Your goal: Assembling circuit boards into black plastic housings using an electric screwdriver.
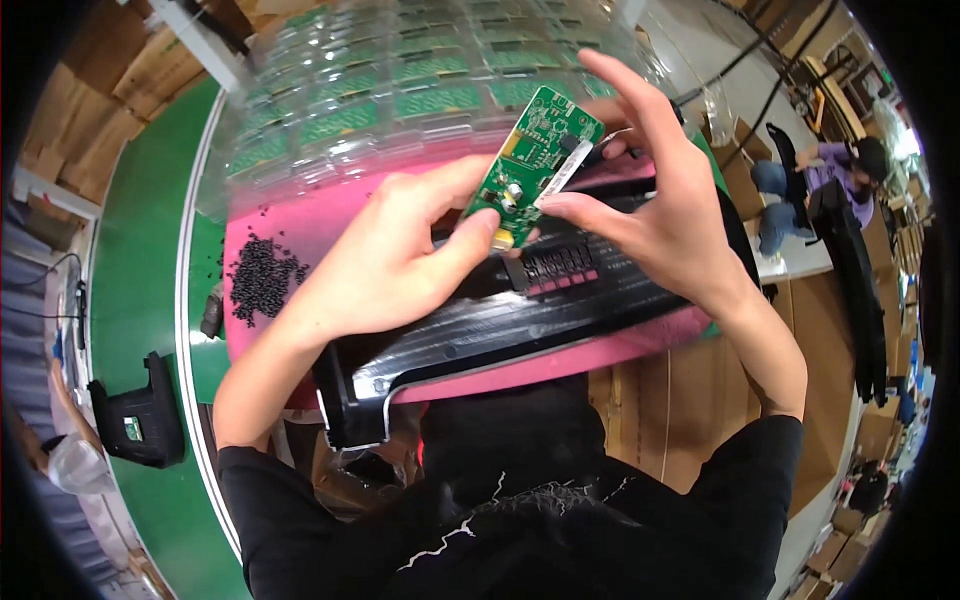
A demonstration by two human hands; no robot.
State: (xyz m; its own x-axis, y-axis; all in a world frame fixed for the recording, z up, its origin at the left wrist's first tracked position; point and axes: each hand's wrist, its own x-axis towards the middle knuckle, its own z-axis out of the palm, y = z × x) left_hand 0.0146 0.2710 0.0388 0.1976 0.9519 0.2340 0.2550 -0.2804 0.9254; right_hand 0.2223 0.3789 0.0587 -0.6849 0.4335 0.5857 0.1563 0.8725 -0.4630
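Observation:
A green circuit board (527,150) is tilted up over the middle of the bench. My left hand (395,255) grips its lower left end between thumb and fingers. A white connector strip runs along the board's right edge, and yellow and silver parts sit near the lower end. Beside that edge is my right hand (675,205), index finger stretched up and thumb spread apart from it. The thumb tip is close to the white strip; whether it touches I cannot tell. Below both hands lies a long black plastic housing (450,340) with a slotted grille.
The housing rests on a pink mat (310,195). A heap of small black screws (262,278) lies at the left. Clear plastic trays (390,85) of green boards are stacked behind. Another black housing (160,420) sits on the green bench. A person (840,185) is at the right.

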